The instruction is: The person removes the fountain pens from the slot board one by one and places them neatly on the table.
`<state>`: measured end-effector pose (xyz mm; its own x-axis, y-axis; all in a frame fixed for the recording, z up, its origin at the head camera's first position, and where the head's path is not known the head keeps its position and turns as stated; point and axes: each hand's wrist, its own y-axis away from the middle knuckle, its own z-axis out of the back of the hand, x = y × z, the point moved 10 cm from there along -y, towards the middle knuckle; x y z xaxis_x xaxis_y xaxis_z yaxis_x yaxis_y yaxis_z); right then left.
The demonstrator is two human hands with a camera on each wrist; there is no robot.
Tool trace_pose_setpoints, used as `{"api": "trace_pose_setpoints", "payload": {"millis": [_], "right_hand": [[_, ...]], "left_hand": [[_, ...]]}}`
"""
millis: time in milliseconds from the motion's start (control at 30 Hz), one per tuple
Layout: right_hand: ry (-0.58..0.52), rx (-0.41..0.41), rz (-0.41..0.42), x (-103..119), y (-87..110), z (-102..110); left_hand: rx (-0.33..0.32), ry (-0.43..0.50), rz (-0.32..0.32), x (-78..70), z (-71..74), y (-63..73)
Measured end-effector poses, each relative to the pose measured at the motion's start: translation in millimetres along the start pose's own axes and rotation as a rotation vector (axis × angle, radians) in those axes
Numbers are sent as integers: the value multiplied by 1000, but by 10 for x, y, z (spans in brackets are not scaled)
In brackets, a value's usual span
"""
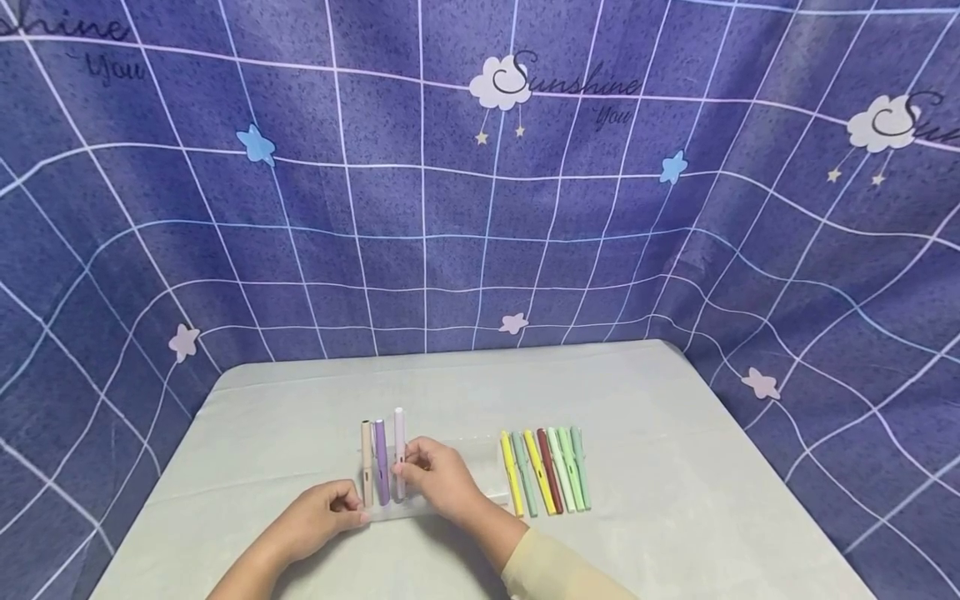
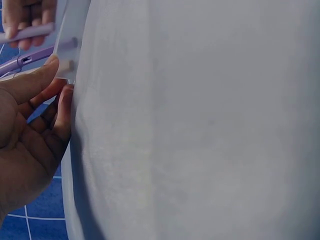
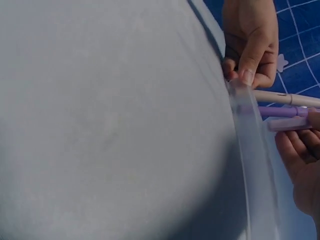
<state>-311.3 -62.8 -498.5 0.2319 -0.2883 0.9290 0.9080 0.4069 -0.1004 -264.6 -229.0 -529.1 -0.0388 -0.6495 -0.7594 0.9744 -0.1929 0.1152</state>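
A clear plastic tray (image 1: 491,479) lies on the table, with a beige pen (image 1: 367,458) and a purple pen (image 1: 382,462) side by side at its left end. My left hand (image 1: 318,518) pinches the tray's near left corner, thumb (image 3: 248,75) on top and fingers curled beneath. Just right of the purple pen, my right hand (image 1: 444,479) grips a pale lilac pen (image 1: 399,429) between thumb and fingers. The lilac pen's far end reaches beyond the other two in the head view. In the left wrist view its near end (image 2: 42,31) sticks out past the fingers.
Right of the tray lies a row of several pens: yellow pens (image 1: 512,472), a dark red pen (image 1: 550,471) and green pens (image 1: 567,469). A pale cloth covers the table (image 1: 675,500). Blue patterned curtain (image 1: 450,208) surrounds the back and sides.
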Motion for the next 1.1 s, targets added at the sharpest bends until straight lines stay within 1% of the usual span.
{"api": "trace_pose_setpoints", "payload": {"millis": [67,167,333,433,500,600,800,933,1100], "right_hand": [[-24,-19,17,52,10,38],[-88,-2,7,55,22,35],[-229,64,-27,-40,61,-31],[-298,85,-40,-105,91,-42],[-324,90,-49,-141,112,-31],[-349,88,-53,-176,143,6],[-401,68,-39,-186,193,107],[-403,69,-51,-207,221,154],[-396,79,-55,-229,257,218]], "left_hand": [[0,-2,2,1,1,-5],[2,2,1,4,3,-5],[4,-2,7,9,4,-4],[3,3,8,4,3,0],[0,5,8,1,1,3],[-3,5,11,-1,1,8],[-6,21,-7,-16,2,8],[-6,20,-11,-22,3,4],[-1,25,-32,-30,-7,4]]}}
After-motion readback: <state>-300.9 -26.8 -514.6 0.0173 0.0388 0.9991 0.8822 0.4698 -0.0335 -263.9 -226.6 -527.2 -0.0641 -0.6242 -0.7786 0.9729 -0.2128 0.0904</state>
